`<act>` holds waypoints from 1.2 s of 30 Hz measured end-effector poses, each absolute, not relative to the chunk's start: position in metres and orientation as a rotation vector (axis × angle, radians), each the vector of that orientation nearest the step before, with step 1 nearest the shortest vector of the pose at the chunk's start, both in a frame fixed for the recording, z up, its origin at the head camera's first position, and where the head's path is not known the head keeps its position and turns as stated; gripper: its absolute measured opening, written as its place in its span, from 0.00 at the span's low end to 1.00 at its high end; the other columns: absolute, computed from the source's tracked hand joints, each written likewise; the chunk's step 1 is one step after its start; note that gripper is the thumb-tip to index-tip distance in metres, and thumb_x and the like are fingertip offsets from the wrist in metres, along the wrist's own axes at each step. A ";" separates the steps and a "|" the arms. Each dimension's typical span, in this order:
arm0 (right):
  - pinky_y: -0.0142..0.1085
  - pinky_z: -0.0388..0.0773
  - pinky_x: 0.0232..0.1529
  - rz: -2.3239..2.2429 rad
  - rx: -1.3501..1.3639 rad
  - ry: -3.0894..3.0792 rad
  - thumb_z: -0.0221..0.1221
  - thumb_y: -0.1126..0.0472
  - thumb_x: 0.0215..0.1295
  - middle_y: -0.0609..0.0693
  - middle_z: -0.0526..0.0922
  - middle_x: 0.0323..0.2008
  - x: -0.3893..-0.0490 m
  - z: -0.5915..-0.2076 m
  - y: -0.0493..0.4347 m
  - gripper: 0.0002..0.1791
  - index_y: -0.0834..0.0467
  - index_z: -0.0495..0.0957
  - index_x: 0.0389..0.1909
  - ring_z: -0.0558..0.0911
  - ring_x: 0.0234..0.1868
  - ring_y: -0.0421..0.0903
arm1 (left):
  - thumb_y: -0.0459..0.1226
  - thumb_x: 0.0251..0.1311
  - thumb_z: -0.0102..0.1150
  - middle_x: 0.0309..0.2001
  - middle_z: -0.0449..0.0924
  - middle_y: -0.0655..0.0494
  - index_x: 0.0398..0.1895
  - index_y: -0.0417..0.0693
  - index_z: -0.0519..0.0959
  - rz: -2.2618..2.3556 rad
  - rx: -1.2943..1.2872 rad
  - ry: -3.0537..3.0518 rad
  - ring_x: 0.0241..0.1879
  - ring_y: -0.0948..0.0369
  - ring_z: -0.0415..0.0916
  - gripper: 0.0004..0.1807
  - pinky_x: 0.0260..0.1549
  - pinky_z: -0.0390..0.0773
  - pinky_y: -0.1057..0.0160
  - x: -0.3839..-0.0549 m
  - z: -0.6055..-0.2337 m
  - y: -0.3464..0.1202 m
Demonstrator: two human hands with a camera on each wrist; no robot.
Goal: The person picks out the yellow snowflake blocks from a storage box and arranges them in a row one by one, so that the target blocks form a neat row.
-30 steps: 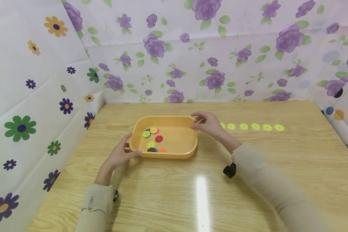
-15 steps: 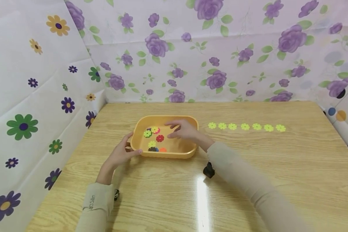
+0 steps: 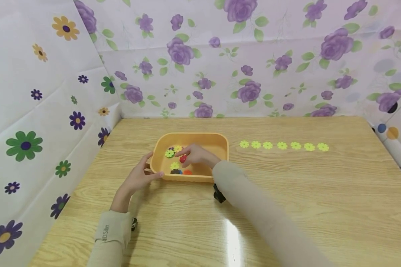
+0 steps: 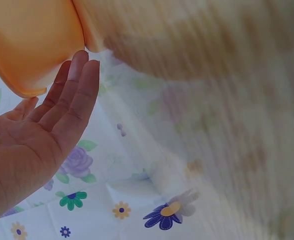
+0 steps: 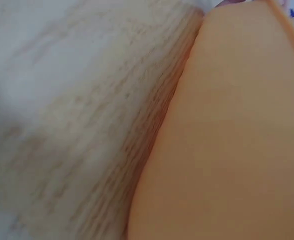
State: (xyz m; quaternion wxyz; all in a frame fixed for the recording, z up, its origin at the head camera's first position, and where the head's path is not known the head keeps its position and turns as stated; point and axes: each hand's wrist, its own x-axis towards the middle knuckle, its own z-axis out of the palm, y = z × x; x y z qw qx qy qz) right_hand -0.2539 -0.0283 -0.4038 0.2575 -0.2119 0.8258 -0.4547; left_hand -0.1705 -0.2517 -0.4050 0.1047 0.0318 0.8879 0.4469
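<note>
A shallow orange plastic basin (image 3: 217, 137) stands on the table and holds several small flower-shaped plastic discs near its left end. My left hand (image 3: 138, 178) holds the basin's left end, thumb on the front rim and fingers along the outer wall. In the left wrist view, the fingers of that hand (image 4: 52, 125) lie against the basin's side. My right hand (image 3: 197, 155) reaches inside, index finger extended. Its fingertips are right at a red disc (image 3: 182, 158), close to yellow-green discs (image 3: 175, 165). The right wrist view mostly shows the basin's outer wall (image 5: 227, 130).
A straight row of several yellow-green flower discs (image 3: 282, 145) lies on the wooden table (image 3: 304, 193), right of the basin. Flower-printed cloth (image 3: 204, 55) hangs behind the table and along its left side. Inside the basin are also an orange disc (image 3: 187, 172) and a black one (image 3: 175, 171).
My right hand has moved left, from the basin's right rim down to the discs inside, uncovering the left end of the row. The left hand has stayed in place.
</note>
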 end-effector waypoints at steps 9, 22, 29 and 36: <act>0.29 0.65 0.24 -1.095 -0.596 2.217 0.62 0.75 0.48 0.48 0.81 0.46 -0.264 -0.413 -0.033 0.22 0.58 0.80 0.47 0.57 0.16 0.39 | 0.44 0.52 0.65 0.51 0.68 0.33 0.71 0.46 0.44 1.353 0.140 2.586 0.43 0.47 0.75 0.49 0.33 0.76 0.58 -0.171 -0.406 -0.242; 0.26 0.60 0.19 -0.971 -0.680 2.327 0.67 0.72 0.44 0.48 0.82 0.29 -0.271 -0.426 -0.049 0.24 0.55 0.81 0.46 0.59 0.16 0.38 | 0.43 0.52 0.64 0.51 0.68 0.33 0.71 0.46 0.43 1.348 0.108 2.588 0.42 0.49 0.75 0.49 0.33 0.76 0.59 -0.169 -0.405 -0.245; 0.26 0.63 0.27 -0.931 -0.685 2.377 0.69 0.68 0.44 0.42 0.75 0.22 -0.272 -0.425 -0.054 0.22 0.54 0.82 0.44 0.64 0.24 0.38 | 0.43 0.53 0.64 0.50 0.68 0.33 0.71 0.46 0.43 1.347 0.109 2.590 0.42 0.49 0.75 0.49 0.34 0.76 0.57 -0.170 -0.405 -0.249; 0.26 0.64 0.30 -0.868 -0.730 2.430 0.69 0.66 0.45 0.43 0.74 0.23 -0.274 -0.426 -0.058 0.17 0.55 0.84 0.40 0.67 0.27 0.39 | 0.43 0.53 0.64 0.51 0.68 0.33 0.71 0.47 0.43 1.358 0.103 2.581 0.42 0.49 0.75 0.49 0.34 0.76 0.56 -0.170 -0.406 -0.252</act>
